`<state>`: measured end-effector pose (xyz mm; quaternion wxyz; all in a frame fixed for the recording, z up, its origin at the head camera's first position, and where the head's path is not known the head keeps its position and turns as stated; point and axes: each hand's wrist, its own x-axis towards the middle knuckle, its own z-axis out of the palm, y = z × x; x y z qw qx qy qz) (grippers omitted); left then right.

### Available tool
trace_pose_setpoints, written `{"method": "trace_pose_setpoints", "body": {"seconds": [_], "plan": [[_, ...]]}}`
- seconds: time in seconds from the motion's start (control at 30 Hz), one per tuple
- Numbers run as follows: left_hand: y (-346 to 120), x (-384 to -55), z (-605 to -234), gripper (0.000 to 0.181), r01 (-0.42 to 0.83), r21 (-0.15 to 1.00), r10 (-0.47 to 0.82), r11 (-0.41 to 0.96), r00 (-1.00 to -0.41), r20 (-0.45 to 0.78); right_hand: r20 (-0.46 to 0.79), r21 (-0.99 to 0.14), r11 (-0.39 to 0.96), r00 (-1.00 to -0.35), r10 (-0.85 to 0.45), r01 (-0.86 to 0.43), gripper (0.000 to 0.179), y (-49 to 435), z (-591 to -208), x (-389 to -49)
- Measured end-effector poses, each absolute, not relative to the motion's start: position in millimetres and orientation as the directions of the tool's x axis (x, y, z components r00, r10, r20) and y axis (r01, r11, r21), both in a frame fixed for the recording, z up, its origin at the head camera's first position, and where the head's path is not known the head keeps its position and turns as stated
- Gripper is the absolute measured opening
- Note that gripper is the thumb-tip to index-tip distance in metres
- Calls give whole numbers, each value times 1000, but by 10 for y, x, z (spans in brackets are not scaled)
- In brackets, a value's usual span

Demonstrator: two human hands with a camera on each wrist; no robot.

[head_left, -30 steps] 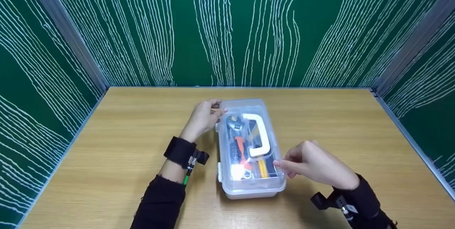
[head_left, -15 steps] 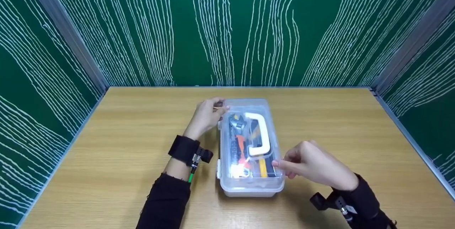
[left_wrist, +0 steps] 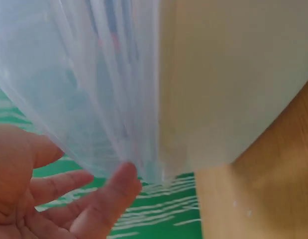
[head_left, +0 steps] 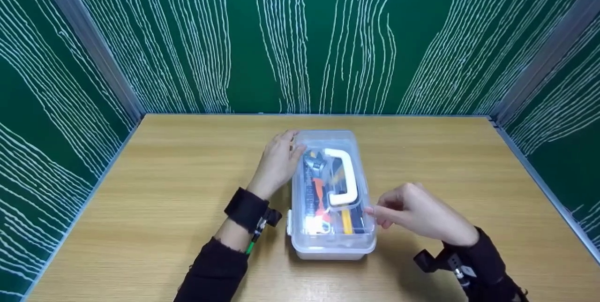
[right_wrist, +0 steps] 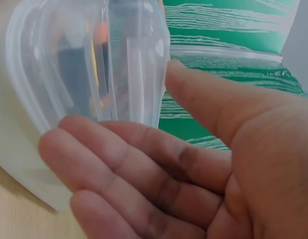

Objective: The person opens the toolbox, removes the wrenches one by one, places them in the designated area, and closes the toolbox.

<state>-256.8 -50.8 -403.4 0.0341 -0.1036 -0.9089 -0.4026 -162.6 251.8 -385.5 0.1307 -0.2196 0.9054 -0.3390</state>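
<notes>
A clear plastic toolbox point(head_left: 330, 243) with a white handle point(head_left: 350, 177) stands on the wooden table, its lid down. Through the lid show an adjustable wrench point(head_left: 315, 163), an orange-red handled tool point(head_left: 319, 194) and a yellow piece point(head_left: 347, 221). My left hand point(head_left: 277, 163) rests along the far left side of the box, thumb at the lid's edge. In the left wrist view its fingertips point(left_wrist: 125, 174) meet the box corner. At the near right side, my right hand point(head_left: 412, 210) has its thumb at the lid's edge, with the other fingers loosely bent beside the wall.
A white latch point(head_left: 289, 222) sits on the box's left side. The wooden table point(head_left: 187, 152) ends at green walls point(head_left: 422, 11) with white wavy lines. Grey frame posts point(head_left: 93, 34) stand at the corners. Both wrists carry black straps with small cameras.
The toolbox has shifted slightly right. My left hand has followed it, its fingers now straighter and flatter against the box side. The right hand has barely moved.
</notes>
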Motion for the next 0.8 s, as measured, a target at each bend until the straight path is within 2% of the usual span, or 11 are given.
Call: {"method": "trace_pose_setpoints", "body": {"seconds": [0.2,0.43,0.6,0.8], "plan": [[-464,-2191,-3928,57,335,620,236,710,-942,238,-33,-753,617,-923,-384,-230,33,2618,-3992,-1778],[-470,-1677,-3914,54,488,481,378,728,-871,312,-85,-812,577,-958,-272,-92,55,2634,-4255,-1974],[-442,-1382,-3917,57,568,380,456,730,-819,348,-129,-837,545,-955,-268,-40,61,2602,-4423,-2067],[-348,-1148,-3927,49,656,236,536,717,-736,414,-145,-904,428,-936,-322,-7,64,2552,-4555,-2091]]}}
